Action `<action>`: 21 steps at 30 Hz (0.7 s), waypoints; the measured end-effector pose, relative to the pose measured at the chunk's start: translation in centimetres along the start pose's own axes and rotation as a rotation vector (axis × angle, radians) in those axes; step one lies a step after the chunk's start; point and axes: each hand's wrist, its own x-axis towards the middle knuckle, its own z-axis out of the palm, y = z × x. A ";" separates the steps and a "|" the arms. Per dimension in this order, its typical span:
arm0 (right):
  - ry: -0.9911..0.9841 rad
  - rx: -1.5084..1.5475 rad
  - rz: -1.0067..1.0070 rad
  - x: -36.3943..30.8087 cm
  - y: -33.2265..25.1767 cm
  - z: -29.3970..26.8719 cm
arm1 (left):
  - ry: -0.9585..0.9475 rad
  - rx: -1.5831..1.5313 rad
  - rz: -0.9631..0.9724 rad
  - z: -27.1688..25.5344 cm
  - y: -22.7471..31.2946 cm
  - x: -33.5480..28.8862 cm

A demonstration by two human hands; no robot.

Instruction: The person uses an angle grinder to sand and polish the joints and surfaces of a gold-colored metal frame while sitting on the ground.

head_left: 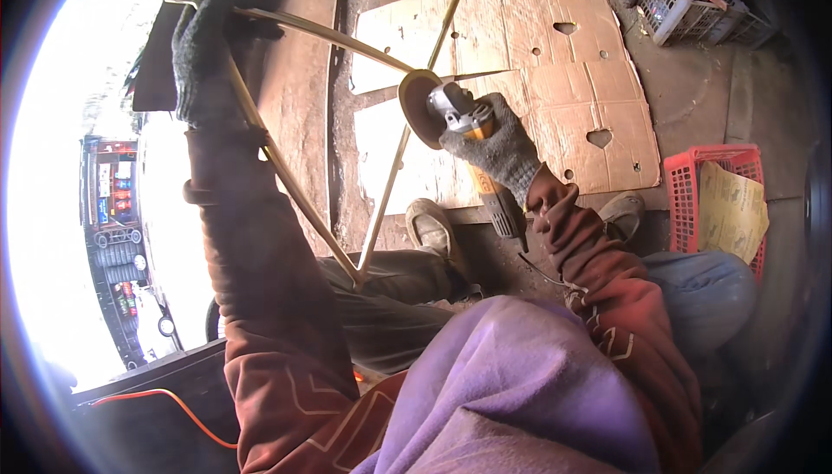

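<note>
My left hand (pixel 201 67), in a dark grey knit glove, is closed around the upper left corner of a thin, gold-coloured metal frame (pixel 295 184). Its bars form an angular shape, with one corner down by my left leg and a long bar slanting up to the far side. In my right hand (pixel 503 149), also gloved, is an angle grinder (pixel 487 184) with a yellow and dark body. The round grinder disc (pixel 419 106) lies right by the place where the bars meet. Whether it touches the metal, I cannot tell. A cord trails from the grinder's rear.
Flattened cardboard (pixel 572 84) with cut-out holes covers the floor ahead. A red plastic basket (pixel 683 201) holding a yellowish sheet (pixel 732 210) stands at the right. Grey crates (pixel 672 10) sit at the far right. An orange cable (pixel 186 409) runs at the lower left.
</note>
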 end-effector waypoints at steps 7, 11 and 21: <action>-0.197 0.002 0.003 -3.0 0.4 0.3 | -0.100 0.058 0.049 -3.9 -2.0 1.7; -0.030 -0.258 0.006 0.4 -0.7 -2.4 | -0.135 0.001 -0.033 -2.1 -1.4 1.3; -0.156 0.306 0.089 -0.7 2.2 -0.2 | -0.164 0.196 -0.067 -3.3 -0.5 1.3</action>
